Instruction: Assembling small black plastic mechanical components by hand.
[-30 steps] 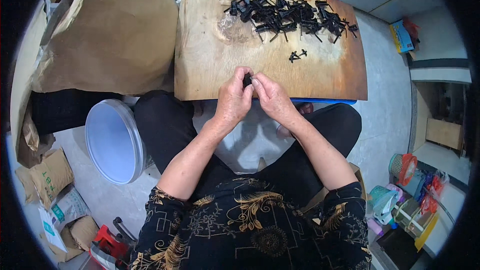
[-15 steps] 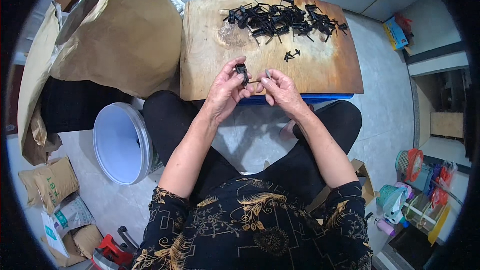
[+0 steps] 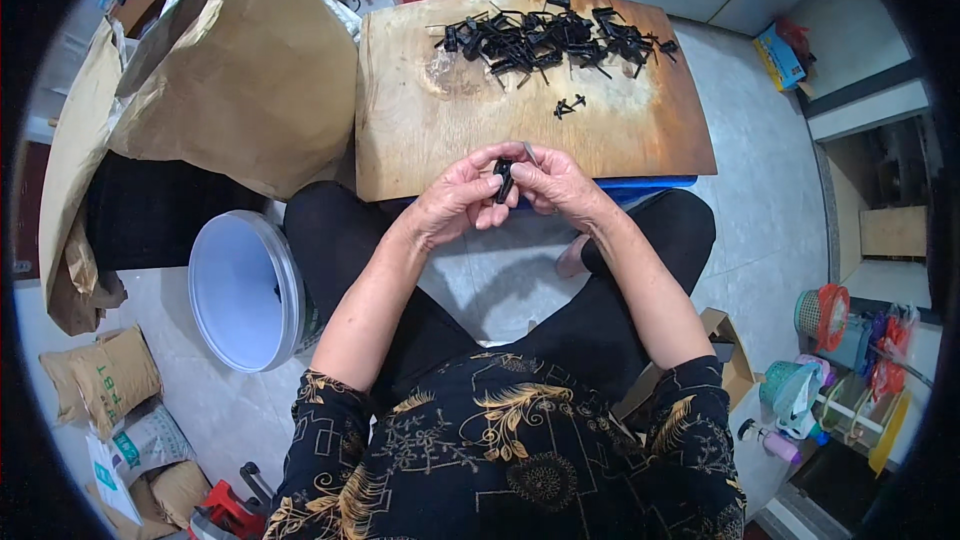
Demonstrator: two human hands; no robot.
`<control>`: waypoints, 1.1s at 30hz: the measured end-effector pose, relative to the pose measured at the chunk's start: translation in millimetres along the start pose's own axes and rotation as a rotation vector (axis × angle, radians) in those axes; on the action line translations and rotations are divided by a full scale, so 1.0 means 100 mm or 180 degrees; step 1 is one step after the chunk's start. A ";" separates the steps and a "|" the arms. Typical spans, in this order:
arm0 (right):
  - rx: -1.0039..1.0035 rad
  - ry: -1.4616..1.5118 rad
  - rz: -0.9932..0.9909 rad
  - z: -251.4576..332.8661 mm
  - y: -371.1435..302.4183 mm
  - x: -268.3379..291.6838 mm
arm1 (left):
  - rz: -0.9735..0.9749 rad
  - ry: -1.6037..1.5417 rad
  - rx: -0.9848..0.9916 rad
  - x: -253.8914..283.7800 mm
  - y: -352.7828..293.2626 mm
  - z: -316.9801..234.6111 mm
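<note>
My left hand (image 3: 458, 198) is closed round a small black plastic part (image 3: 503, 180), gripped between thumb and fingers just off the board's front edge. Against it works my right hand (image 3: 562, 183), its thumb and fingertips pressed at the part's right side. A thin grey blade-like tool (image 3: 529, 151) sticks up from the right fingers; its lower end is hidden. On the wooden board (image 3: 400, 130) beyond lies a heap of black plastic parts (image 3: 550, 38) with thin stems. A few small black pieces (image 3: 568, 107) lie apart, nearer to me.
A big brown paper sack (image 3: 235, 80) stands left of the board. Below it is a white bucket (image 3: 240, 290), beside my left knee. An open cardboard box (image 3: 735, 360) sits by my right thigh. Baskets and bags (image 3: 800, 395) fill the right side.
My hands have come together, the right moving in against the black part. The thin stem seen between them is now hidden. The whole view has shifted slightly.
</note>
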State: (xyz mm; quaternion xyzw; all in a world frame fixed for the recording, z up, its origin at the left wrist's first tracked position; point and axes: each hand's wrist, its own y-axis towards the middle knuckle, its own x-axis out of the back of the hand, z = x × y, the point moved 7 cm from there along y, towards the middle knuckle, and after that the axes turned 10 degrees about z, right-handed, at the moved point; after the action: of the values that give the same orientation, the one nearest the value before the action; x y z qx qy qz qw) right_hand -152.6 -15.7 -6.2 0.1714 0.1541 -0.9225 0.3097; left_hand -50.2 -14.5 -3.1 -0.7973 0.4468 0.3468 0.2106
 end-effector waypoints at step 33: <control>-0.0267 0.0288 -0.0764 -0.16 0.09 -0.04 | -0.1429 0.2517 -0.0667 0.23 0.06 -0.09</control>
State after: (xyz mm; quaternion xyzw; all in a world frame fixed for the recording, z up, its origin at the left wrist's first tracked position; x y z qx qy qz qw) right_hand -140.4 -13.9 -20.3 0.1800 0.2257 -0.9370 0.1968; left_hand -44.2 -36.4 -14.8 -0.9623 0.2717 0.0055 0.0123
